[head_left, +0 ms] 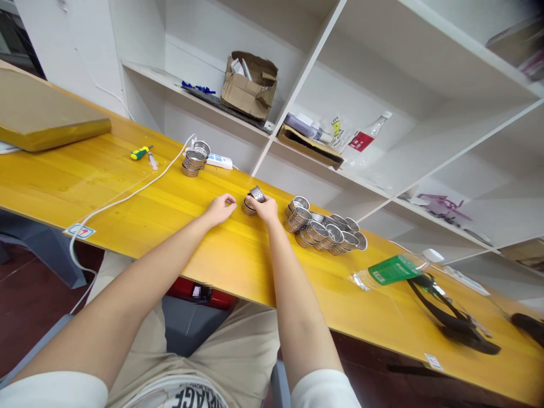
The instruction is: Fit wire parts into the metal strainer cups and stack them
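A perforated metal cup [257, 193] stands tilted over a second such cup [247, 208] near the middle of the yellow worktop [238, 255], with the right hand [267, 209] closed around its side, thumb and fingers pinching the metal. The two touch or very nearly so (the hand hides part of the join, so I cannot tell whether the upper one is seated inside the lower). The left hand [220, 209] rests just beside them, apart from both, its fingers loosely curled with a narrow gap to the thumb and holding nothing that shows. The step in hand looks like fitting one cup into the other; the next move would probably call for levelling the upper rim, with the left hand steadying the lower cup. Farther out, a small group of stacked cups [194, 161] stands on the person's left near a white power strip [219, 161], and a larger cluster of cups [318, 231] sits on the right. Beyond these lie a green-and-yellow screwdriver [139, 153] and, at the other end, a green-labelled bottle [395, 269] on its side. White shelving [289, 102] rises behind.
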A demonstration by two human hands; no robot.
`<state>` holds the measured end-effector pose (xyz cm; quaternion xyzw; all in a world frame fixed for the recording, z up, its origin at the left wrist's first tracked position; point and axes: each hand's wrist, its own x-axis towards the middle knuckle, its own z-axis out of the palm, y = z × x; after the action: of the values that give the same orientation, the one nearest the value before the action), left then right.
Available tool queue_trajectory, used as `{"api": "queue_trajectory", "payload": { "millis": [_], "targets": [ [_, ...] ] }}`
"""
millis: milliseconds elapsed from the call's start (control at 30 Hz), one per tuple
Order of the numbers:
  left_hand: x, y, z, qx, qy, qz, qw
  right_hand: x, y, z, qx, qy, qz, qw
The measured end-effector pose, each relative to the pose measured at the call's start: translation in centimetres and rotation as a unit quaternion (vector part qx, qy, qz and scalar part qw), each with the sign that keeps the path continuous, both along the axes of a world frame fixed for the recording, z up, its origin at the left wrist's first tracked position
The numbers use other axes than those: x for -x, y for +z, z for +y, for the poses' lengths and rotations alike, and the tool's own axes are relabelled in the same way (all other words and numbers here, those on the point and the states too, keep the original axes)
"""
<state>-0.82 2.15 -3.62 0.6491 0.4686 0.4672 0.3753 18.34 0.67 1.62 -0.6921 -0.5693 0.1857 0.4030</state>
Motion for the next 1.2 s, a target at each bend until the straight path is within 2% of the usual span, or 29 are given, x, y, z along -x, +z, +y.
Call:
{"api": "queue_trajectory", "payload": {
  "millis": [267,467,667,867,1200],
  "targets": [
    [0.1,0.2,-0.2,0.003,-0.006,0.017,1.0,-0.6,-0.3,0.8,-0.062,0.001,0.017,0.998],
    [0.0,0.3,-0.3,0.006,-0.008,0.021,1.0,-1.0,0.6,0.6,-0.075,-0.016,0.014,0.997],
    [0.0,0.4,-0.3,0.001,-0.009,0.024,1.0,-1.0,0.1,0.7,-0.142,0.004,-0.132,0.981],
    [-0.1,0.3,-0.4,0.0,-0.01,0.03,0.999,-0.7,-1.0,0.8,-0.145,0.032,-0.186,0.971],
    [-0.1,0.7,-0.7,-0.004,-0.007,0.034,0.999,-0.4,-1.2,1.0,-0.114,0.022,-0.208,0.971]
  ]
}}
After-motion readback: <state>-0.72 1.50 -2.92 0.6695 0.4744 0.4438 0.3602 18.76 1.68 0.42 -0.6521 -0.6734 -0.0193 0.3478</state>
